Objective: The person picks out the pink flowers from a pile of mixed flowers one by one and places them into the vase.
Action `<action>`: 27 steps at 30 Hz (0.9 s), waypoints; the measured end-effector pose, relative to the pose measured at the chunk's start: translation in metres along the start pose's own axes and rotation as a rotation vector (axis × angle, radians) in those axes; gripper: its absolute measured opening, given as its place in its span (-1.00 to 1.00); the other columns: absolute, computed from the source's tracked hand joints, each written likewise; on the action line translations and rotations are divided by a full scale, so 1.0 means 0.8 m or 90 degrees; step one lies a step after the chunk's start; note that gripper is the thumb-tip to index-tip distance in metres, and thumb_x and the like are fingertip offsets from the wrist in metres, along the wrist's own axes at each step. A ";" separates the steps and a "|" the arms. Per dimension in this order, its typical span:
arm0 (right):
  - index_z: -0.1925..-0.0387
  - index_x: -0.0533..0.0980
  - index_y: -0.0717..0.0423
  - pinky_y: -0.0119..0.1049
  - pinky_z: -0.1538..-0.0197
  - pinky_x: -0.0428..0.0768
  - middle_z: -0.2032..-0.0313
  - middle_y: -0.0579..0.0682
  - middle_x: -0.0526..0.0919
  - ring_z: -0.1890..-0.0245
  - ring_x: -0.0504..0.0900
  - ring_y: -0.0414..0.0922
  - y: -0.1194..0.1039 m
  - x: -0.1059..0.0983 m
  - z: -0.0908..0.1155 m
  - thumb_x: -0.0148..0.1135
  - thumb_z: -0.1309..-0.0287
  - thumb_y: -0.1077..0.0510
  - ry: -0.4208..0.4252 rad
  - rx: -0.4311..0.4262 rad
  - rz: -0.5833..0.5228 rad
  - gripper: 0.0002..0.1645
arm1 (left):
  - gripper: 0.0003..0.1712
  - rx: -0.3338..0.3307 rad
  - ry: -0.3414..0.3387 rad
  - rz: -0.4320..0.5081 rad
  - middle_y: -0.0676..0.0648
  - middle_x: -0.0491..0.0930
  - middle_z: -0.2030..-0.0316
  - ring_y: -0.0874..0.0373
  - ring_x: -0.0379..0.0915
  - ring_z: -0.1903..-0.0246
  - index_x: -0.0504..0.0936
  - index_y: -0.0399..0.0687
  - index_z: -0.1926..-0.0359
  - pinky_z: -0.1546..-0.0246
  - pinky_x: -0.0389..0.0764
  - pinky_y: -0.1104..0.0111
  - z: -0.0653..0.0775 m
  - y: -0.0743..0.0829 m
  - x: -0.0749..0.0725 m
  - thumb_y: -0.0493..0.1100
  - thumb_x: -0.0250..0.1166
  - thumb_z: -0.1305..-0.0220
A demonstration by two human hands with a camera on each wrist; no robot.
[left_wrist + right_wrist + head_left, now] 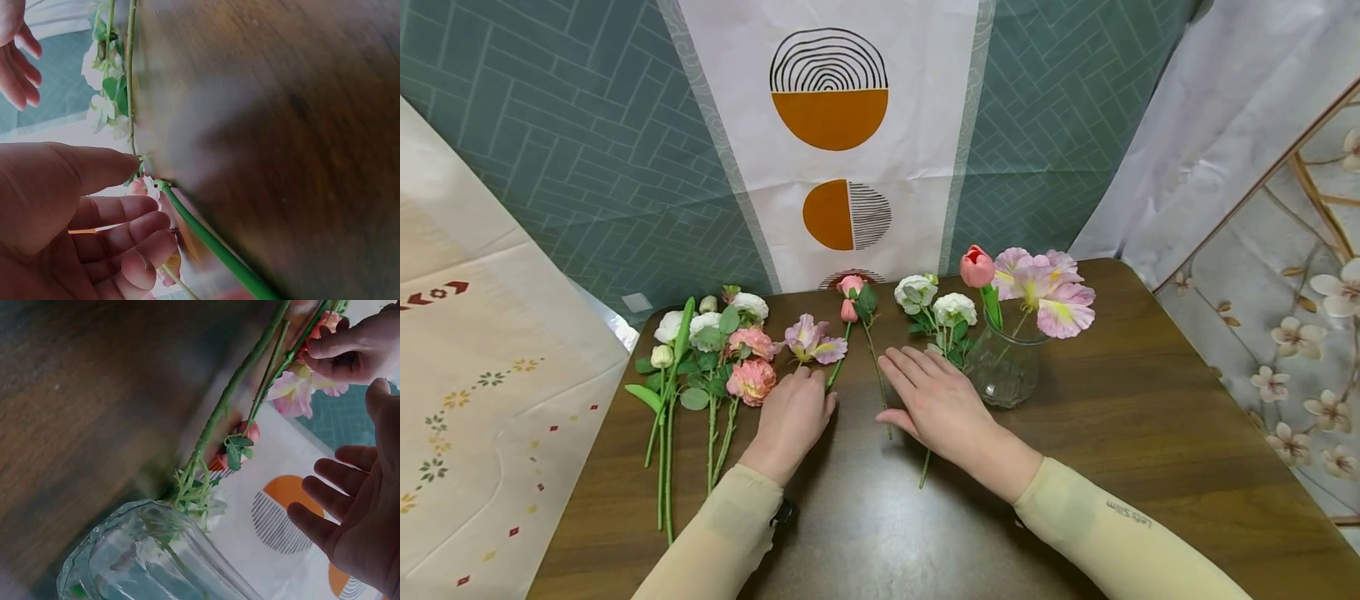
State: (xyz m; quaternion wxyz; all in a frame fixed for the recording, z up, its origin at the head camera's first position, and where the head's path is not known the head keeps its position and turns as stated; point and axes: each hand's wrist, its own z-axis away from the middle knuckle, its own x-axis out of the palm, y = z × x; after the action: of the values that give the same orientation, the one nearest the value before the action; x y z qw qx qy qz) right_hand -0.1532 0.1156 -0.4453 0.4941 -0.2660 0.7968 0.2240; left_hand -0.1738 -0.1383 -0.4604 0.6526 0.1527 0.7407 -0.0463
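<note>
In the head view my left hand, fingers loosely bent, is just below a purple iris. Beside it lies a pink tulip; the left wrist view shows a green stem beyond the fingertips, with thumb and fingers apart. My right hand spreads palm down over the stem of white flowers, fingers straight. A pink rose lies between the hands. Right of the right hand stands a clear glass vase holding a coral tulip and a large purple iris.
On the left side of the brown table lie pink peonies, white roses and white tulips, stems toward the front. A patterned cloth backdrop hangs behind the table, and a floral panel stands at the right.
</note>
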 end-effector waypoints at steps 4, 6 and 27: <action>-0.55 0.49 0.17 0.08 -0.53 0.43 -0.46 0.14 0.59 -0.47 0.55 0.12 0.002 0.002 0.000 0.38 -0.47 -0.36 -0.008 0.006 -0.002 -0.07 | -0.69 -0.005 -0.016 -0.001 -0.25 0.67 0.29 -0.18 0.68 0.32 0.74 -0.33 0.13 0.31 0.72 -0.02 -0.005 0.000 0.004 -0.10 0.52 -0.46; -0.54 0.49 0.18 0.08 -0.52 0.44 -0.45 0.15 0.60 -0.46 0.56 0.13 0.002 0.002 0.000 0.38 -0.47 -0.35 -0.008 0.005 -0.005 -0.08 | -0.70 -0.005 -0.019 0.001 -0.24 0.67 0.31 -0.18 0.68 0.33 0.73 -0.32 0.16 0.32 0.71 -0.01 -0.006 0.000 0.006 -0.11 0.52 -0.45; -0.49 0.53 0.24 0.04 -0.47 0.50 -0.39 0.18 0.65 -0.40 0.62 0.12 0.005 0.000 0.008 0.47 -0.41 -0.31 0.010 0.010 -0.013 -0.08 | -0.84 0.006 -0.015 0.004 -0.16 0.66 0.47 -0.16 0.66 0.48 0.74 -0.23 0.32 0.45 0.67 -0.07 -0.036 -0.041 0.075 -0.22 0.52 -0.34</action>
State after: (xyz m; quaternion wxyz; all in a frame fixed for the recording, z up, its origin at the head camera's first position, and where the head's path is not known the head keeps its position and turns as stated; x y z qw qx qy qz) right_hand -0.1516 0.1223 -0.4472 0.4925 -0.2722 0.7994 0.2104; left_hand -0.2168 -0.1516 -0.5194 0.6607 0.1575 0.7323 -0.0497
